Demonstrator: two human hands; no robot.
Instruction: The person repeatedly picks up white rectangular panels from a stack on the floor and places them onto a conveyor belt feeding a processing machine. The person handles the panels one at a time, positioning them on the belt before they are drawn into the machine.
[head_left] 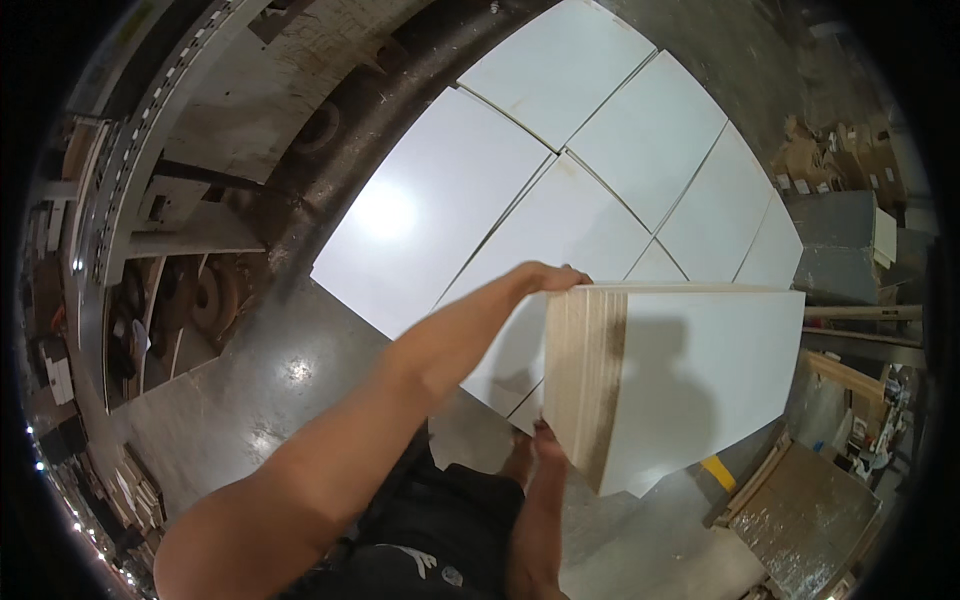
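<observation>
A thick stack of white-faced boards point(700, 385) with raw tan edges is tilted up in front of me, its broad white face turned toward the right and near side. My left hand point(556, 277) is closed over the upper corner of the stack, its arm stretched across the view. Low on the same end, my right hand point(546, 442) grips the bottom corner; its fingers are partly hidden by the boards. Behind and beneath lie several piles of large white panels point(590, 215), set edge to edge with narrow gaps.
Metal racking with shelves point(190, 245) runs along the left. Grey boxes point(840, 240) and torn cardboard point(840, 160) sit at the far right. A brown plastic-wrapped board point(805, 505) lies at the lower right, near a yellow floor mark point(717, 472). Concrete floor point(270, 340) shows at left.
</observation>
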